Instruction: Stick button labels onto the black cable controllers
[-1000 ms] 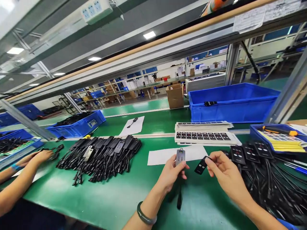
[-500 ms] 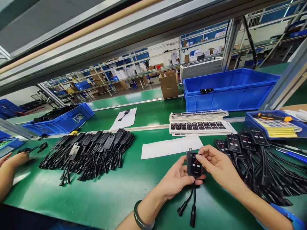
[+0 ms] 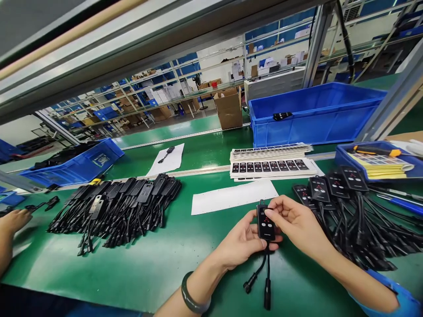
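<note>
My left hand (image 3: 243,242) grips a small black controller (image 3: 265,230) from below, thumb on its lower edge and fingers behind it. The controller's face carries red marks and two pale buttons, and a small loop tops it. Two short cables with plug ends (image 3: 267,294) hang below it. My right hand (image 3: 294,220) is closed at the controller's upper right corner, its thumb pressed on the face. To the right lies a pile of similar controllers with printed faces (image 3: 319,190). A blank white strip (image 3: 234,197) lies just beyond my hands, near stacked label sheets (image 3: 269,166).
More black controllers (image 3: 127,189) with cables are heaped at left. Another person's hand (image 3: 15,220) is at the far left edge. A large blue bin (image 3: 317,125), a smaller blue tray (image 3: 340,159) and a left blue bin (image 3: 77,165) stand around the green bench (image 3: 139,273).
The view has shifted slightly, so the bench appears a little higher. The yellowish digits on the controller's upper face no longer show. My hands keep nearly the same hold.
</note>
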The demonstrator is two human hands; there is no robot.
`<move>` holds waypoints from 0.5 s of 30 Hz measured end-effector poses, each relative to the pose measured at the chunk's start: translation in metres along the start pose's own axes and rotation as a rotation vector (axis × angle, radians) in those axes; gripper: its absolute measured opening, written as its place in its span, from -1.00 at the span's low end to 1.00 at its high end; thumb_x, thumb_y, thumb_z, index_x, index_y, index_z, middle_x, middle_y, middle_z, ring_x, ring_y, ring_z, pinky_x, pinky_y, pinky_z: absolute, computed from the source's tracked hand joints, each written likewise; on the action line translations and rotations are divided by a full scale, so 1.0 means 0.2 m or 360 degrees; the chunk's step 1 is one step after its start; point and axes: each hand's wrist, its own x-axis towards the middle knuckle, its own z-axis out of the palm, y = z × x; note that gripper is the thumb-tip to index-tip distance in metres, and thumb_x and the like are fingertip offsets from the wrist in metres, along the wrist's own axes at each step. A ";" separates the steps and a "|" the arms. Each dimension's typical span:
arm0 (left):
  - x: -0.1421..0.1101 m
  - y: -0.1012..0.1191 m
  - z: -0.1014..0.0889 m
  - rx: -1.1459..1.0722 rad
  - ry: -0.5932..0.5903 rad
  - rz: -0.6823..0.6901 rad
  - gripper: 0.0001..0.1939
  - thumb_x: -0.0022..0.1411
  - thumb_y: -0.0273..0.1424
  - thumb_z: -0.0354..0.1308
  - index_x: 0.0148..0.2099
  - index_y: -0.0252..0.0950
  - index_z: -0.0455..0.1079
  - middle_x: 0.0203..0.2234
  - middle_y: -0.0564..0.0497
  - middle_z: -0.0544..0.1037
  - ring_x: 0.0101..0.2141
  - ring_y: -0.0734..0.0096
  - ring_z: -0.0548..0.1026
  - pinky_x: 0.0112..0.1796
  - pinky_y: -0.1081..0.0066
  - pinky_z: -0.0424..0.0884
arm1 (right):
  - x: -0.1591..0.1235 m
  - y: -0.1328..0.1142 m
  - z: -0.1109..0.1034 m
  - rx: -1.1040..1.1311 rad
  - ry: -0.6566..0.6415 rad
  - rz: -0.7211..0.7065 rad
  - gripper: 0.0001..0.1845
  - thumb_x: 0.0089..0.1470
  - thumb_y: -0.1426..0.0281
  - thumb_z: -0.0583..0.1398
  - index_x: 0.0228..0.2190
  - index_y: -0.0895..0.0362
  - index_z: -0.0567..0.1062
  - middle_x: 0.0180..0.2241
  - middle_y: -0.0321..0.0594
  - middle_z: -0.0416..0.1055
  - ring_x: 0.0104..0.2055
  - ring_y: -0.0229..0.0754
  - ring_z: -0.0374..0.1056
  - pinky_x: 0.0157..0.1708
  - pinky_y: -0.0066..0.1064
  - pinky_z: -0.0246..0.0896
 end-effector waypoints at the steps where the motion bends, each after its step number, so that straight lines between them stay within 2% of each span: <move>1: 0.00 0.00 0.00 0.0004 0.0006 -0.0003 -0.36 -0.01 -0.43 0.29 0.10 -0.21 0.12 -0.10 -0.22 0.40 -0.05 0.08 0.41 -0.08 0.30 0.40 | 0.00 0.00 0.00 -0.0005 0.0001 0.0001 -0.72 0.06 0.18 0.20 -0.37 0.15 0.34 -0.48 -0.28 0.29 -0.43 -0.30 0.26 -0.45 -0.51 0.23; 6: 0.00 0.00 0.02 0.0040 0.0028 0.0018 -0.39 0.04 -0.36 0.28 0.10 -0.21 0.12 -0.18 -0.18 0.43 -0.08 0.13 0.44 -0.10 0.34 0.41 | 0.00 -0.01 0.00 -0.0029 0.0018 0.0058 -0.73 0.04 0.20 0.21 -0.39 0.15 0.36 -0.50 -0.29 0.29 -0.46 -0.31 0.25 -0.51 -0.54 0.24; 15: 0.00 -0.03 0.01 0.0083 0.0012 0.0071 -0.37 0.06 -0.31 0.30 0.13 -0.17 0.11 -0.19 -0.12 0.43 -0.10 0.28 0.44 -0.10 0.41 0.44 | -0.01 -0.01 0.01 -0.0049 0.0071 0.0141 -0.75 0.01 0.22 0.22 -0.41 0.15 0.35 -0.54 -0.30 0.27 -0.52 -0.31 0.23 -0.63 -0.56 0.23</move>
